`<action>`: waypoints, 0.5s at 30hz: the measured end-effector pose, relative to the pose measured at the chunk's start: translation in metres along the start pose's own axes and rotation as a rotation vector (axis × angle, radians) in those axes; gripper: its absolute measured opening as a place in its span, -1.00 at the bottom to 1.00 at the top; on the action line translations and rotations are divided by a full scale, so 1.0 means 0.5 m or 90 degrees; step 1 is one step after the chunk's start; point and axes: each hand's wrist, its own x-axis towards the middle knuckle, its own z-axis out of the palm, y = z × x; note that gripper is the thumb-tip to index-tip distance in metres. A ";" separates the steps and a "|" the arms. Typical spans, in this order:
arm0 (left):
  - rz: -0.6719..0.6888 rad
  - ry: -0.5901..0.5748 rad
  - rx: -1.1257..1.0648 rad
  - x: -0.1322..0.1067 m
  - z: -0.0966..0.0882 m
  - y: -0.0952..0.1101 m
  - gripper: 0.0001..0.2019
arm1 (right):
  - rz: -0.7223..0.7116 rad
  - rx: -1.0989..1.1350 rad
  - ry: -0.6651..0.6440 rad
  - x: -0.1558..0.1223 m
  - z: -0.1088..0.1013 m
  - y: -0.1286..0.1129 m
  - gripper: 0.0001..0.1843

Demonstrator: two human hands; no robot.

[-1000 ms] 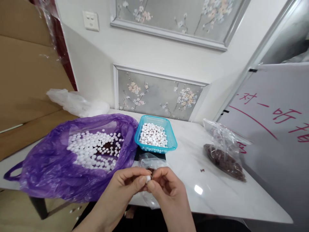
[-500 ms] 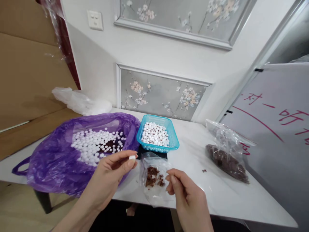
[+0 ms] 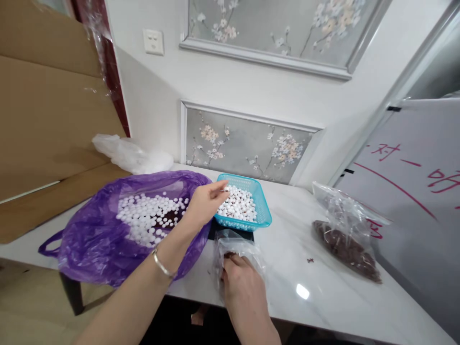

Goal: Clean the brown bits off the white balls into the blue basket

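Over the left rim of a turquoise plastic basket (image 3: 264, 213) is my left hand (image 3: 206, 203), thumb and fingers stretched out with a gap between them. No white piece shows clearly in it. Many small white round pieces (image 3: 239, 203) with reddish-brown bits among them fill the basket. My right hand (image 3: 242, 278) reaches down into a small clear plastic bag (image 3: 257, 254) in front of the basket. Its fingers are curled together on dark reddish-brown bits (image 3: 228, 256), and the fingertips are hidden.
Left of the basket lies a purple plastic bag (image 3: 93, 239) with more white pieces (image 3: 143, 215) on it. A clear bag of brown material (image 3: 345, 249) rests on the right of the white table (image 3: 287, 249). Cardboard (image 3: 46, 120) stands at left, a whiteboard (image 3: 413, 201) at right.
My left hand has moved up and right to the basket; the white piece it pinched no longer shows. My right hand has gone left and down into the small clear bag.
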 end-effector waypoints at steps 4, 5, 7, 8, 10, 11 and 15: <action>0.017 -0.084 0.142 0.022 -0.046 0.006 -0.49 | 0.006 -0.022 0.019 -0.004 0.003 0.010 -0.71; 0.020 -0.099 0.185 0.015 -0.070 0.006 -0.54 | 0.008 -0.019 0.025 -0.006 0.005 0.012 -0.72; 0.013 -0.114 0.279 -0.004 -0.124 0.001 -0.63 | 0.014 -0.005 0.040 -0.008 0.010 0.015 -0.72; 0.003 -0.119 0.330 -0.015 -0.149 -0.006 -0.67 | 0.020 0.005 0.050 -0.010 0.013 0.015 -0.73; -0.016 -0.127 0.421 -0.037 -0.187 -0.025 -0.73 | 0.034 0.030 0.074 -0.014 0.017 0.014 -0.74; -0.024 -0.137 0.460 -0.048 -0.199 -0.038 -0.75 | 0.040 0.044 0.087 -0.017 0.017 0.013 -0.74; -0.038 -0.209 0.554 -0.087 -0.203 -0.086 -0.77 | 0.020 0.110 0.120 -0.031 0.005 0.010 -0.68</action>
